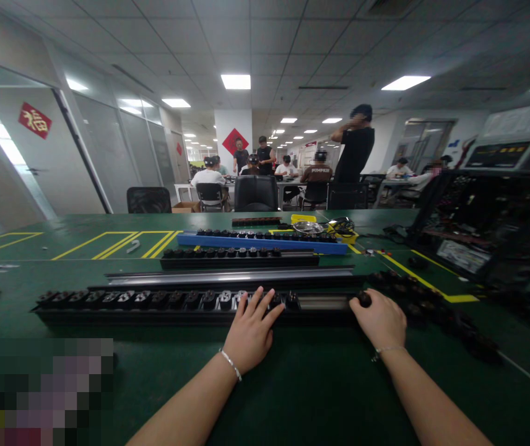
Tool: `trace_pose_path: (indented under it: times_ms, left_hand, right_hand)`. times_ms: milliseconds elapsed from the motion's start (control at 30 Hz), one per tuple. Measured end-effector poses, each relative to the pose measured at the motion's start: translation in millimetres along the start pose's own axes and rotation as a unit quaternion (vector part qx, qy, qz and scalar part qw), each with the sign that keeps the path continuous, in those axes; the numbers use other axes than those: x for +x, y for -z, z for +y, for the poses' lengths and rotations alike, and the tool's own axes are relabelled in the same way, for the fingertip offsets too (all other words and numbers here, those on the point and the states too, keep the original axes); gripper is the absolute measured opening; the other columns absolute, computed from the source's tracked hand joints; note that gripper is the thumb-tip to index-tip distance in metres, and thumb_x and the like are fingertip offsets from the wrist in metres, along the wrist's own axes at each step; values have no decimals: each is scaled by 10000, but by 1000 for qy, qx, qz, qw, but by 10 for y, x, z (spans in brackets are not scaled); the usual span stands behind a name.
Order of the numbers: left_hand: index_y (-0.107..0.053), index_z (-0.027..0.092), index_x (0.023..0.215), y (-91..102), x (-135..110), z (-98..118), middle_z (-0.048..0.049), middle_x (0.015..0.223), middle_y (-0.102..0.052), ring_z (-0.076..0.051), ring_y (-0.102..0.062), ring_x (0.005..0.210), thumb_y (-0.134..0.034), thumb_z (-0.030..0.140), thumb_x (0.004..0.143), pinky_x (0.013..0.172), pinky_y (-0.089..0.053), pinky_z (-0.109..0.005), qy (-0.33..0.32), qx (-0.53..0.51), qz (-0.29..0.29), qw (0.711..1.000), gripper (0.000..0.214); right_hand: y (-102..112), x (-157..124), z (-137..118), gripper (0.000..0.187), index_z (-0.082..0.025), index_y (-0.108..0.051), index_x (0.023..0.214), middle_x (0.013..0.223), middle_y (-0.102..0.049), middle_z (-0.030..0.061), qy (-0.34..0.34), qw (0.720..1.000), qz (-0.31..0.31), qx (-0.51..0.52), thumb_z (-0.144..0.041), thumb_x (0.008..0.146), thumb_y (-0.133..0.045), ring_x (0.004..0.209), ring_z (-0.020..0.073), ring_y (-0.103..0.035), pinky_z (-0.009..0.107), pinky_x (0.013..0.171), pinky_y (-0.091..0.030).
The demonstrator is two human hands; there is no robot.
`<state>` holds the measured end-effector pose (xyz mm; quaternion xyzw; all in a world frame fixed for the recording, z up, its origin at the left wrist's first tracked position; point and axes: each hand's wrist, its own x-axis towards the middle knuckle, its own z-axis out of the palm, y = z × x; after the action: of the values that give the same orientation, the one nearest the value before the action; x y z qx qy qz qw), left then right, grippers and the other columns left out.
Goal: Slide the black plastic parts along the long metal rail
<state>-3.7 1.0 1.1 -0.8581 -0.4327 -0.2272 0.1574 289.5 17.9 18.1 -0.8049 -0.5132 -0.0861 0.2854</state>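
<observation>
A long black rail (121,308) lies across the green table (293,384) in front of me, its slot filled with several small black parts from the left end to about the middle. My left hand (251,331) rests flat on the rail, fingers spread over the last parts in the row. My right hand (379,319) is closed on a small black part (364,299) at the rail's right end. A heap of loose black parts (423,303) lies just right of that hand.
Behind the rail lie a silver rail (228,275), a shorter black rail with parts (239,257) and a blue rail (265,240). A metal bowl (308,227) and yellow tray sit further back. A dark machine (488,229) stands at right. Several people work beyond the table.
</observation>
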Motion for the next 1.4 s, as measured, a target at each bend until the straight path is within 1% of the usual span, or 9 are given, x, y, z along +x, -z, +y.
trace_pose_path:
  times_ms: [167,333,467,733,900,1100,1267,1400]
  left_hand:
    - [-413,329,1360,11,2,9,-14,1499,-311,-285,-207,1389,-559,300,817,1111,-208,-532,2,2,0,1000,563]
    - [-400,329,1368,12,1,8,-13,1503,-303,-281,-196,1393,-547,299,826,1114,-198,-535,3,-2,-6,1000,562]
    - [-397,335,1367,5,0,3,-3,1506,-296,-277,-187,1397,-545,309,827,1117,-189,-535,6,-6,-11,1000,560]
    - [-410,327,1362,0,-1,2,-11,1502,-305,-280,-203,1392,-551,310,823,1117,-194,-527,1,4,0,1000,558]
    - [-406,334,1364,-2,1,2,-8,1504,-299,-282,-201,1393,-552,307,822,1114,-199,-533,1,1,-3,1000,562]
    - [-410,331,1363,2,0,1,-14,1499,-311,-285,-212,1388,-561,305,815,1114,-201,-528,0,8,4,1000,568]
    - [-406,330,1364,9,1,6,-11,1501,-306,-281,-200,1392,-551,303,821,1113,-201,-530,1,3,-2,1000,562]
    - [-408,337,1360,6,3,8,-6,1498,-313,-276,-204,1391,-555,312,820,1113,-201,-527,3,4,-4,1000,560]
  right_hand:
    - [7,20,25,359,-192,-633,915,1119,-630,92,6,1000,-10,-4,-415,755,-402,1046,258,-530,382,878,-388]
    - [-2,23,27,372,-181,-638,947,1133,-631,92,10,1000,7,-8,-407,760,-410,1056,259,-532,371,883,-393]
    - [-13,28,39,361,-174,-644,941,1108,-636,102,-1,1000,5,-10,-391,753,-425,1026,258,-546,367,866,-410]
    - [-30,47,91,449,-162,-646,1027,1256,-553,114,-22,1000,-5,-3,-439,757,-417,1146,286,-474,390,955,-380]
    - [-41,56,107,438,-179,-647,1012,1248,-557,106,-28,999,-16,1,-449,760,-412,1144,287,-472,404,949,-389]
    - [-51,67,120,459,-174,-641,1029,1251,-549,123,-27,999,-16,7,-469,762,-412,1169,297,-452,424,951,-387]
    - [-28,59,104,451,-169,-639,1031,1245,-554,123,-33,999,-13,8,-451,755,-421,1171,286,-456,399,966,-379]
    - [-31,60,109,414,-163,-642,987,1199,-580,130,-24,1000,-2,13,-422,753,-418,1130,272,-484,377,952,-388]
